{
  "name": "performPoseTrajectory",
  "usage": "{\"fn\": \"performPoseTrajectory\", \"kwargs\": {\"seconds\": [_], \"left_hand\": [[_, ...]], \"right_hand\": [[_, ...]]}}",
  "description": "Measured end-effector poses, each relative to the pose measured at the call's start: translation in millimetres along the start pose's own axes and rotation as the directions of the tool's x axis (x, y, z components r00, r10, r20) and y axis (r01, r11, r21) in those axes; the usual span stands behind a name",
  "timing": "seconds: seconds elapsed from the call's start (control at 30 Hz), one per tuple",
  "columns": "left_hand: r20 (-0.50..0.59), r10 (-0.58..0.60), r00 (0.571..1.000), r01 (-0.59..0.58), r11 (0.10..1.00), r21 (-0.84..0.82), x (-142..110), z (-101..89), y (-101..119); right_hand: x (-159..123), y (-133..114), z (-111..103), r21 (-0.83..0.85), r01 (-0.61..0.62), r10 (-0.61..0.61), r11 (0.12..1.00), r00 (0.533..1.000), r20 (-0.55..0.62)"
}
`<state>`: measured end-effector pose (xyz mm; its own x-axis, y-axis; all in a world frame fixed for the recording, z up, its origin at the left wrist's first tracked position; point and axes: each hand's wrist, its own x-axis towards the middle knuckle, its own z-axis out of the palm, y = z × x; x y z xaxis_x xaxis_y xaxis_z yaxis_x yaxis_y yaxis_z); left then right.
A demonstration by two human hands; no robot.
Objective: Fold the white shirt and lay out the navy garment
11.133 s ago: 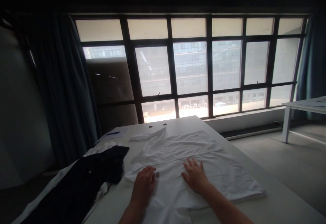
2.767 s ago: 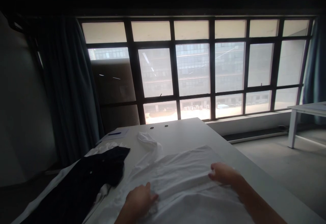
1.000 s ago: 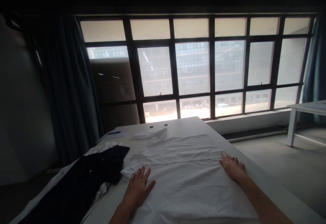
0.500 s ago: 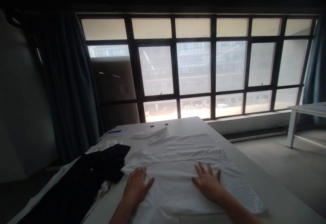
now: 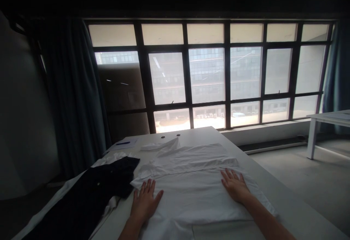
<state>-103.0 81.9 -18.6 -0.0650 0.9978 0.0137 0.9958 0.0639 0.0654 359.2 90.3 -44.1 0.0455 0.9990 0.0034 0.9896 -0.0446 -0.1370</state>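
A white shirt (image 5: 191,192) lies flat on a white table (image 5: 197,135), with a straight fold running across it. Its upper part is doubled over, and a crumpled sleeve (image 5: 164,147) points toward the far end. My left hand (image 5: 144,203) rests palm-down near the shirt's left edge, fingers spread. My right hand (image 5: 234,187) presses on the shirt just below the fold, near its right side. Neither hand grips anything. A dark garment with a white layer beneath (image 5: 90,185) lies to the left of the shirt.
A sheet of paper with a blue pen (image 5: 123,144) lies at the table's far left corner, near a pair of round holes (image 5: 170,136). Beyond the table are a large window and curtains. A second white table (image 5: 328,118) stands at right, across the floor.
My right hand has slid farther right and up the shirt, toward the fold. My left hand has barely moved, and the shirt lies as before.
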Motion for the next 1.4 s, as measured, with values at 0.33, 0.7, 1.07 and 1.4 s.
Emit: {"fn": "performPoseTrajectory", "kwargs": {"seconds": [0.33,0.7,1.07,1.4], "left_hand": [[-0.024,-0.012,1.000,0.012,1.000,0.006,5,4.1,-5],[-0.145,-0.016,0.989,0.017,1.000,0.012,4,7.1,-7],[-0.093,0.070,0.993,-0.080,0.991,-0.109,14,16.9,-14],[-0.384,0.067,0.921,-0.188,0.939,-0.289,-4,-6.7,-22]], "right_hand": [[4,39,-11,-0.078,-0.332,0.315,0.940,0.933,-0.173],[-44,-99,0,0.120,0.128,-0.133,0.985,0.990,0.040],[-17,-51,-3,0.075,0.041,-0.043,0.996,0.999,0.031],[4,-2,5,-0.013,-0.175,0.174,0.985,0.984,-0.044]]}}
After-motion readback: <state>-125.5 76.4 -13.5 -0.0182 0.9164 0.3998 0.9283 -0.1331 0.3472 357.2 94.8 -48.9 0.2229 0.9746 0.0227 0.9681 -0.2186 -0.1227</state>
